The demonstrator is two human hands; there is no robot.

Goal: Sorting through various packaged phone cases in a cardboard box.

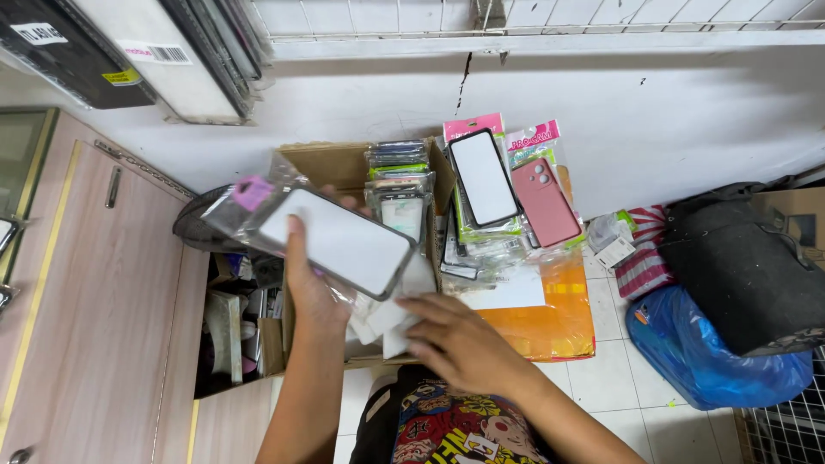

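The left hand is gripping a packaged phone case above the cardboard box, while the right hand, fingers spread, is pressing white packets.

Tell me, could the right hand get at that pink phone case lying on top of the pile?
Probably yes. The right hand rests low over white packets in the cardboard box, and the pink phone case lies uncovered on top of the packaged cases, with nothing between them.
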